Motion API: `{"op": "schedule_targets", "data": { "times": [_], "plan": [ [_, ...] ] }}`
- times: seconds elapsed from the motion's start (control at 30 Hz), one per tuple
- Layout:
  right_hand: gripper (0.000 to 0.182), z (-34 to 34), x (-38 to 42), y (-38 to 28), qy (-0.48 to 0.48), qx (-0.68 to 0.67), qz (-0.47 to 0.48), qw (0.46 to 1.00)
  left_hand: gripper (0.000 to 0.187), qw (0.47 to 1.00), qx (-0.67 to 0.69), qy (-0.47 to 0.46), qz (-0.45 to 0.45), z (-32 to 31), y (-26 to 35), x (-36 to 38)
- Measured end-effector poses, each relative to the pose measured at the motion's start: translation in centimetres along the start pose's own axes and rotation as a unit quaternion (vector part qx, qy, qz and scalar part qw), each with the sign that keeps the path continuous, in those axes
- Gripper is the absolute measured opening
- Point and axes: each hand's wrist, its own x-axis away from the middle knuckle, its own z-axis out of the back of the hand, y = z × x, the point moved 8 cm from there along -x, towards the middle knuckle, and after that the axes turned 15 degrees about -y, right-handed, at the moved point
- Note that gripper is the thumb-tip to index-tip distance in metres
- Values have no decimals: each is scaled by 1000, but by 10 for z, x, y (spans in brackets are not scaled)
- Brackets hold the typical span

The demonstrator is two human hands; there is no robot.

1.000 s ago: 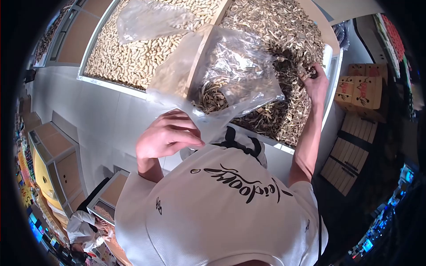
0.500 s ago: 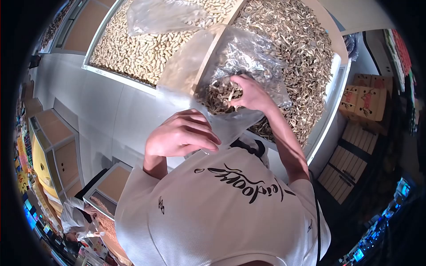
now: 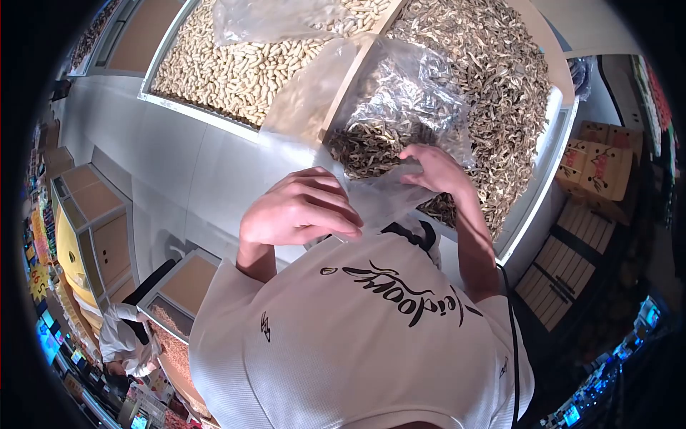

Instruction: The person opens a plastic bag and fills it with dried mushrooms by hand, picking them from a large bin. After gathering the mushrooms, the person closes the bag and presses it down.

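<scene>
Take the clear bag [image 3: 421, 93], draped across the wooden divider [image 3: 388, 20], by its rim, as it looks light, limp and slippery; your left hand [image 3: 304, 211] is clamped there, your right hand's [image 3: 436, 168] grip apart.

Bag [image 3: 409, 94] across front edge of bin [image 3: 204, 118]: clear plastic film, thin, crinkled, glossy. 2nd bag [image 3: 279, 18], farther back from that edge: similar film, cloudier, softer sheen. Dried strips [image 3: 504, 79], out toward right edge: matt, rough, curled. Peanuts [image 3: 229, 75]: matt, rough-shelled. Divider [image 3: 386, 20]: wood-like, smooth, matt. Front panel [image 3: 214, 168]: smooth, faint sheen. Rim [image 3: 537, 186]: metal-like, smooth. Shirt [image 3: 357, 343]: cloth, matt, finely textured. Boxes [image 3: 600, 171] beyond right edge: matt cardboard, printed.
</scene>
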Motion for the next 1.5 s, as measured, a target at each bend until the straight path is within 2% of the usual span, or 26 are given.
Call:
{"op": "schedule_targets", "data": {
  "times": [0.1,0.17,0.23,0.27,0.33,0.4,0.47,0.53,0.57,0.67,0.7,0.73,0.83,0.9,0.97,1.0,1.07,1.1,1.13,1.17,1.23,1.33,1.4,1.43,1.47,1.5],
  "plan": [
    [54,-10,14,25,-29,20,-55,998,14,998,-30,30,47,30,-4,27],
    [53,-16,26,37,-37,9,-93,995,20,974,-5,210,86,67,-18,81],
    [50,-22,36,48,-35,-1,-118,992,24,881,86,466,21,80,-77,174],
    [48,-23,39,54,-32,-6,-130,991,19,830,117,544,43,77,-109,207],
    [47,-30,41,66,-11,-49,-116,992,21,787,209,536,223,44,-176,239],
    [47,-30,46,67,15,-76,-111,991,20,774,257,342,467,-23,-220,241],
    [46,-20,55,52,44,-82,-112,989,29,807,272,88,516,-88,-240,225],
    [47,-5,66,29,38,-171,-84,981,35,791,408,68,451,-125,-237,189],
    [48,-3,68,21,35,-214,-68,974,36,798,408,79,437,-132,-235,173],
    [48,3,76,-21,97,-135,141,976,37,826,382,122,396,-137,-229,131],
    [51,-3,73,-27,74,-192,101,973,37,839,359,140,385,-132,-230,119],
    [50,-3,70,-33,90,-132,106,981,36,851,336,158,372,-127,-230,110],
    [41,-7,68,-39,126,-8,110,986,41,740,546,295,259,-133,-231,95],
    [28,-10,67,-39,131,-2,109,985,66,843,409,174,303,-135,-243,95],
    [20,-14,68,-48,132,16,113,985,86,824,451,192,284,-151,-280,114],
    [19,-13,73,-56,132,34,115,984,95,748,557,271,238,-172,-314,129],
    [15,-15,77,-64,105,4,118,987,108,780,495,267,272,-178,-332,131],
    [15,-25,75,-64,103,20,125,987,114,866,316,180,345,-173,-327,119],
    [15,-33,72,-65,103,35,132,985,119,906,118,84,398,-166,-318,100],
    [16,-37,70,-70,82,37,137,986,119,910,236,181,289,-139,-268,64],
    [19,-43,68,-80,40,40,144,988,119,915,263,180,246,-122,-258,38],
    [30,-54,59,-72,17,19,112,993,122,868,374,165,282,-129,-264,35],
    [34,-49,57,-75,11,-53,150,987,122,908,251,147,301,-134,-275,45],
    [37,-43,63,-68,13,-86,156,984,117,938,106,125,305,-132,-277,50],
    [36,-30,74,-62,49,-141,184,972,117,946,48,111,301,-125,-267,55],
    [35,-16,84,-53,87,-194,211,954,120,951,76,100,283,-120,-257,56]
  ]
}}
